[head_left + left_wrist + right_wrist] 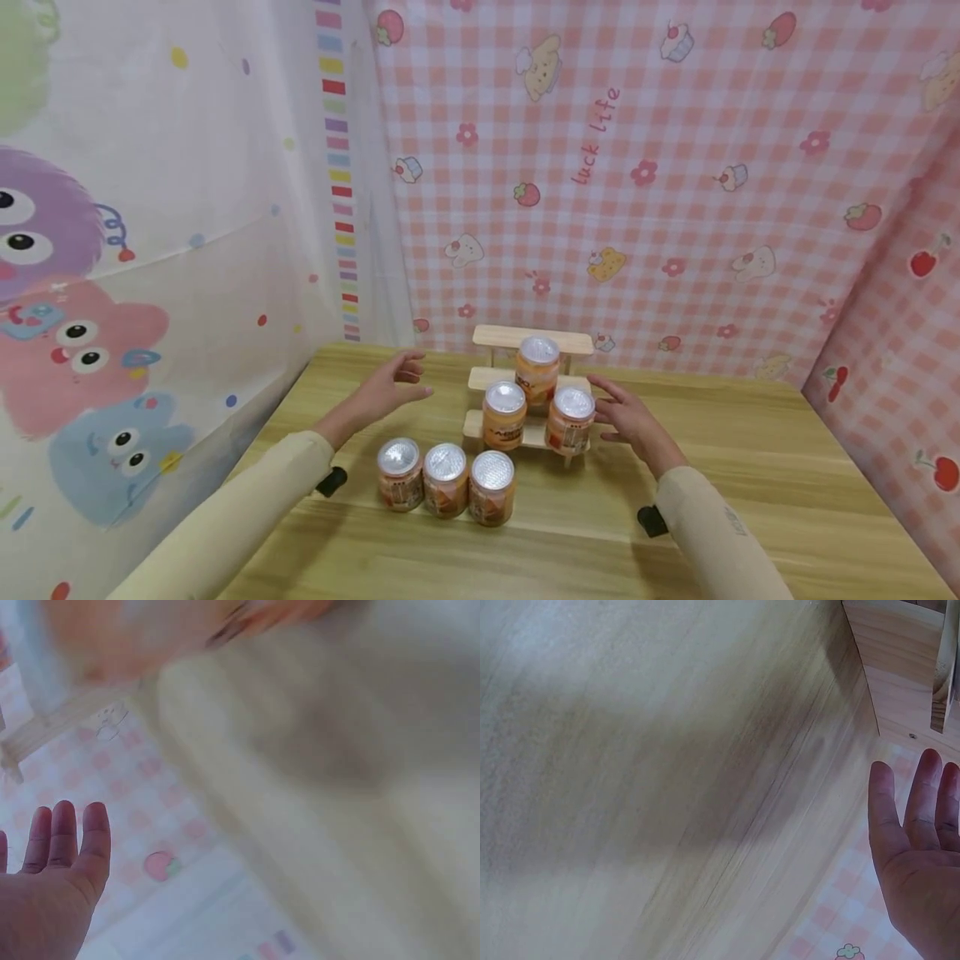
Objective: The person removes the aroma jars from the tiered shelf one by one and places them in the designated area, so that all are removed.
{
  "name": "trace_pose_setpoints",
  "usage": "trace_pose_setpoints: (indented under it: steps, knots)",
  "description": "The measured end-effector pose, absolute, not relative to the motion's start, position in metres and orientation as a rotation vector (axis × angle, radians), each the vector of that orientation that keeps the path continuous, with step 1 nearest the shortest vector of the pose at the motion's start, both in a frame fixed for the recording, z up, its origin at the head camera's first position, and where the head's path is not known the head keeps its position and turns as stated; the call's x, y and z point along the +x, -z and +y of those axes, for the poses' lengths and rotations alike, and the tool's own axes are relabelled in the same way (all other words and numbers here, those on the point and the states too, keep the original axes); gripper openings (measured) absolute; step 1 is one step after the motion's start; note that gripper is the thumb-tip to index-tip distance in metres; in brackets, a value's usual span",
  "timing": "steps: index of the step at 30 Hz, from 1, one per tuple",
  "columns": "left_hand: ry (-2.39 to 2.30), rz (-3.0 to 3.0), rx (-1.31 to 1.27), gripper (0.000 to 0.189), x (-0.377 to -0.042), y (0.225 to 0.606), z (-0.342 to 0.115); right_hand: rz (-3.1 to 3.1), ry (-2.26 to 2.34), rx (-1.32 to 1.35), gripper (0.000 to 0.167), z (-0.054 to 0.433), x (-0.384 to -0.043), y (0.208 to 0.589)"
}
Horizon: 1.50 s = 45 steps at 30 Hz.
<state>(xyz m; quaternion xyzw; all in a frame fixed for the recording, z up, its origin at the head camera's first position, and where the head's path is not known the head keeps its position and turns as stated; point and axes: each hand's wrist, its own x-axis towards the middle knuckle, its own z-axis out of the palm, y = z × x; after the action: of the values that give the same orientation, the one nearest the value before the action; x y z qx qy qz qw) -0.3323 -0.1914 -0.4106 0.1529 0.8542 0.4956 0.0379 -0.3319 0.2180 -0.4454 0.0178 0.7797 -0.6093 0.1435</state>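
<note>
A small stepped wooden stand [495, 336] at the back of the table holds three orange cans with silver lids: one higher up [537, 367], one at lower left [504, 421] and one at lower right [570, 425]. My left hand [386, 390] hovers left of the stand, its fingers loosely bent around nothing; its fingers [63, 832] also show in the left wrist view. Just right of the lower right can is my right hand [626, 417], fingers spread and relaxed. In the right wrist view its fingers [885, 795] are nearly straight beside the stand's wooden side [900, 660].
Three more such cans stand in a row in front of the stand: a left can [400, 475], a middle can [446, 481] and a right can [492, 489]. Behind the wooden table [712, 475] hangs a pink checked curtain [675, 225], with a cartoon-printed sheet [210, 275] at left.
</note>
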Motion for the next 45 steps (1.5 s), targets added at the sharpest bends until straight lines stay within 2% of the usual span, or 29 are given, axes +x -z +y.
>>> trace_pose_setpoints:
  steps: [8, 18, 27, 45]
  knots:
    - [-1.492, 2.688, 0.482, 0.068, -0.384, 0.377, -0.157, 2.307, 1.669, -0.018, 0.058, 0.226, -0.332, 0.435]
    - [-1.395, 2.683, 0.465, 0.063, -0.417, 0.379, -0.137, 2.329, 1.826, -0.072, 0.066, 0.232, -0.337, 0.406]
    - [-1.418, 2.618, 0.412, 0.054, -0.426, 0.383, -0.124, 2.333, 1.821, -0.294, 0.069, 0.192, -0.339, 0.377]
    - [-1.413, 2.626, 0.368, 0.053, -0.423, 0.390, -0.112, 2.535, 1.637, -0.442, 0.072, 0.165, -0.343, 0.380]
